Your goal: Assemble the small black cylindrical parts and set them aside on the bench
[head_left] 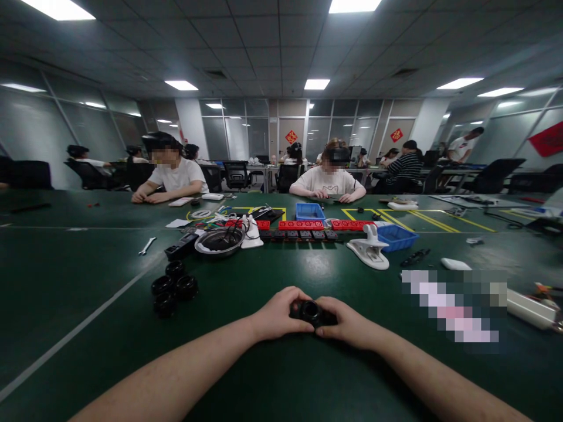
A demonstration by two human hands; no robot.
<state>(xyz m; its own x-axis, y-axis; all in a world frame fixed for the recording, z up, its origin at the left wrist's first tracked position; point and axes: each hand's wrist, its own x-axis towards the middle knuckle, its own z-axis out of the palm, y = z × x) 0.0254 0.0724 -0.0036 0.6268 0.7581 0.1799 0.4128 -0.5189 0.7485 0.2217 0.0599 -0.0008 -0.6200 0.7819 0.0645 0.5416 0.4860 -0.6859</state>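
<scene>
Both my hands meet around a black, round, hollow part low over the green table, in the middle of the head view. My left hand grips it from the left, thumb in front and fingers behind. From the right, my right hand closes on the same part, its thumb near the front. The part's round opening faces up and toward me; its sides are partly covered by my fingers. Several similar black round parts sit in a cluster on the table to the left of my left hand.
Beyond my hands lie a metal dish, a white clip stand, red and black strips and blue bins. A wrench rests at left. A white cylinder is at right. Two people sit across the table.
</scene>
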